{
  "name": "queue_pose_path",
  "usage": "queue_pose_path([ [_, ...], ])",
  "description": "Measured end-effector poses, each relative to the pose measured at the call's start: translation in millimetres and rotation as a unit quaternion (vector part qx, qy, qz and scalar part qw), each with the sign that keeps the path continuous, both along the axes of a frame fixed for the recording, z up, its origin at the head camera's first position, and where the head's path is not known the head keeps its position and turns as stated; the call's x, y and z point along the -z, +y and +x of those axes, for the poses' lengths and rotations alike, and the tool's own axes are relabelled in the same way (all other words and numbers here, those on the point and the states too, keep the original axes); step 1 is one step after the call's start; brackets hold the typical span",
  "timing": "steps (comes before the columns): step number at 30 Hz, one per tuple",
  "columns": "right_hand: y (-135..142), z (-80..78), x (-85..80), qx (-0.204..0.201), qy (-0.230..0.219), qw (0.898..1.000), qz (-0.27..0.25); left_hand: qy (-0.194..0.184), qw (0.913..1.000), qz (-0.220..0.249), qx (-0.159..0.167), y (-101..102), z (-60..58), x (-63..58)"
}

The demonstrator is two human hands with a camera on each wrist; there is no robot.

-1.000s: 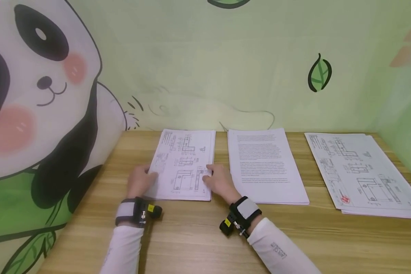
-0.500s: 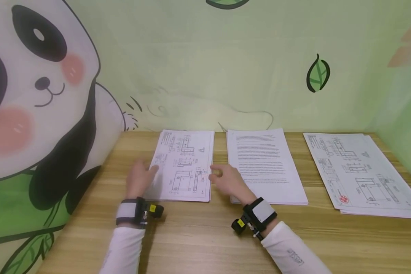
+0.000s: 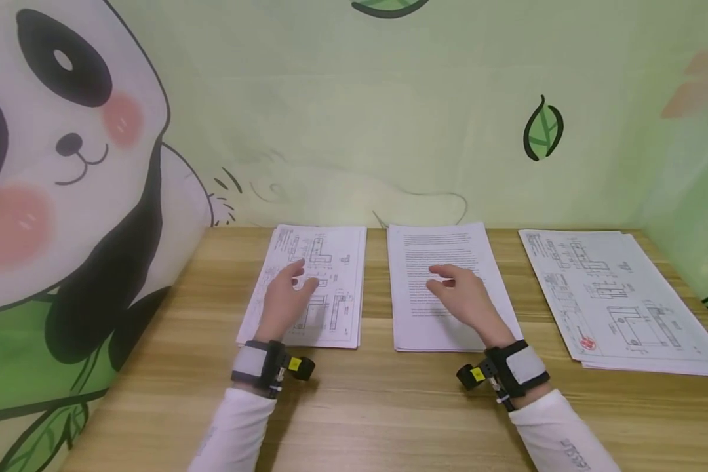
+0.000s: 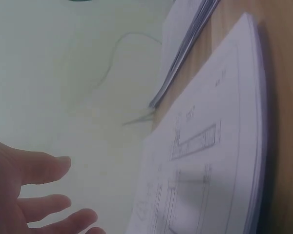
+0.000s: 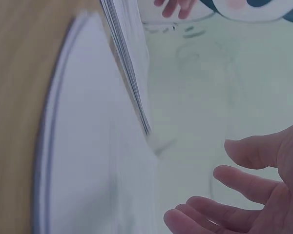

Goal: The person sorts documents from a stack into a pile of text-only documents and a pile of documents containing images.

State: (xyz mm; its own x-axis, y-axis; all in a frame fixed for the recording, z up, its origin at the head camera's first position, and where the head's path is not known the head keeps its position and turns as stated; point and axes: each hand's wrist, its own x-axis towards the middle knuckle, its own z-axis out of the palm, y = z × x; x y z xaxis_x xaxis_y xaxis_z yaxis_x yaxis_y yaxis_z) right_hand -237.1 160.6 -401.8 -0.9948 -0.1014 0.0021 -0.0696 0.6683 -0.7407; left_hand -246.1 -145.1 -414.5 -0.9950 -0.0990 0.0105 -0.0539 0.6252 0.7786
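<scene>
My left hand [image 3: 286, 298] hovers over the left stack of drawing sheets [image 3: 345, 269], its fingers loosely bent with nothing between them. In the left wrist view the thumb and fingers stand apart, well off the drawing sheets [image 4: 224, 122]. Above the middle stack of text pages [image 3: 410, 328] is my right hand [image 3: 463, 298], relaxed and holding nothing. A gap shows between that hand's fingers and the text pages [image 5: 88, 131] in the right wrist view. Both stacks lie flat and squared, with soft hand shadows on them.
A third stack of drawing sheets [image 3: 631, 295] with a red stamp lies at the right, its lower sheets slightly offset. All stacks rest on a wooden table [image 3: 377, 406]. Behind it rises a green wall cover [image 3: 330, 118] with a panda picture at left.
My hands have left the sides of the left stack. The left hand has moved right and over its sheets, and the right hand has moved right over the text pages.
</scene>
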Motion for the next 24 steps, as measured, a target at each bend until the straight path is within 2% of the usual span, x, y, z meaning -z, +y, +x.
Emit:
queue_pose_path([
  [8,69,4.7,-6.3,0.035,0.016,0.998,0.043,0.018,0.9986,0.013,0.048,34,2.7,-0.1],
  [15,133,13.1,-7.4,0.088,0.05,0.989,0.103,0.023,0.9958,0.013,0.088,64,6.8,-1.2],
  [20,178,16.4,-4.2,0.117,0.026,0.985,0.125,0.025,0.9912,0.018,0.128,86,8.7,-3.2],
  [24,208,22.1,-2.1,0.148,-0.021,0.982,0.117,0.017,0.987,0.026,0.158,107,9.5,-2.9],
])
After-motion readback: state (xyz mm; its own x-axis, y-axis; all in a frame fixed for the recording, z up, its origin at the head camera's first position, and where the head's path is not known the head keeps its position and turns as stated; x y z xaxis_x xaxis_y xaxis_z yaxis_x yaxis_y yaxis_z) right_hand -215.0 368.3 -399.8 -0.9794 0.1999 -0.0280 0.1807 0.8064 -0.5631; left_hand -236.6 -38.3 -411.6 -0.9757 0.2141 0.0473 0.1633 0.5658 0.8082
